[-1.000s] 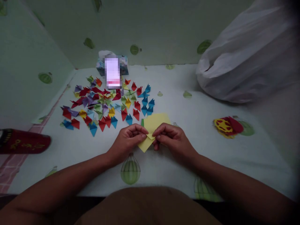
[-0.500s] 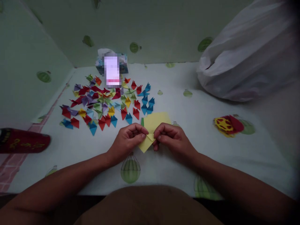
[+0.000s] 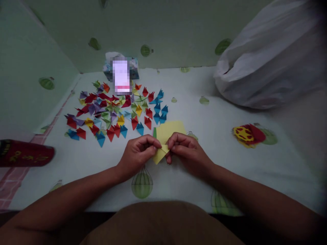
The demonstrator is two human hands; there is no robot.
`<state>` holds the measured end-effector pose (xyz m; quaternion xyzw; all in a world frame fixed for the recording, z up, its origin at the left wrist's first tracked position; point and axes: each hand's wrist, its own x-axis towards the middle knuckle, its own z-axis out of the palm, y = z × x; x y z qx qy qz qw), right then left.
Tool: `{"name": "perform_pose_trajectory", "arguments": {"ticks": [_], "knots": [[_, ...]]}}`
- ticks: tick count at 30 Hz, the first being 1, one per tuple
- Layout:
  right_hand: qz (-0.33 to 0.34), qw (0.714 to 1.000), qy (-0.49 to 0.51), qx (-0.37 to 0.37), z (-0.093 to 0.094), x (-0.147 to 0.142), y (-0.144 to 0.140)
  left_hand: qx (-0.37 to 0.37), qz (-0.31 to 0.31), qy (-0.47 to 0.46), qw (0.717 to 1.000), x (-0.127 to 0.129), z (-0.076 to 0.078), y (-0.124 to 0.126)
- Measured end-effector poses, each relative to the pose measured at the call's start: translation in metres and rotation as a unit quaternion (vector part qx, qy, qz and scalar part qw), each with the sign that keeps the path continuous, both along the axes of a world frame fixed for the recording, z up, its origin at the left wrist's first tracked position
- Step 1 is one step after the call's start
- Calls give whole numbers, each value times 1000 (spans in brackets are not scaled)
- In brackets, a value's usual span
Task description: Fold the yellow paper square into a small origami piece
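Folded yellow paper (image 3: 158, 157) sits between the two hands, in front of the person's body. Key relation, as I judge it: paper lies in the gap between both sets of fingers, touching each side, so neither hand is nearer. Left hand (image 3: 139, 153) has thumb and forefinger clamped on the paper's left edge, near the top. Right hand (image 3: 187, 153) pinches at the right corner, thumb tip to forefinger; its other fingers curl under, one tip showing just below the corner. Exact contact on the far side is hidden.

Direction: one corner points down toward the body, veering slightly to the person's left. A folded flap crosses the upper right, between the thumbs. Visible part slants from that low corner up toward the right hand; reads as the long axis, but the fingers cover the sides, so full outline can't be told. Also can't tell whether the paper touches the bench (image 3: 194, 190) or is held just above it.

Just beyond the fingers: a flat yellow sheet (image 3: 172, 127), with a green paper edge (image 3: 154, 132) peeking out at its left. Past that, to the left, a spread of small folded paper pieces (image 3: 117, 130) in red, blue, green, purple, yellow; the nearest ones lie beyond the left hand. Red and yellow cut-outs (image 3: 246, 133) lie well apart to the right, nearer the right hand than the left.
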<state>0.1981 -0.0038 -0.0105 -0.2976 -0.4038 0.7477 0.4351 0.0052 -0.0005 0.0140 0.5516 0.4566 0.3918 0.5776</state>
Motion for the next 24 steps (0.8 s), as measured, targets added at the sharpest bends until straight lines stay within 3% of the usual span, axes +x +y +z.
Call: {"name": "perform_pose_trajectory", "arguments": {"ticks": [10, 18, 20, 24], "knots": [[3, 992, -109, 59, 11, 2, -1, -38, 8, -15, 999, 3, -3, 2], [-83, 987, -129, 44, 9, 5, 4, -21, 24, -29, 999, -1, -7, 6], [-63, 984, -161, 28, 12, 4, 4, -9, 1, -27, 1000, 0, -7, 6], [51, 975, -216, 16, 17, 1, 2, 25, -44, -15, 999, 1, -8, 3]]}}
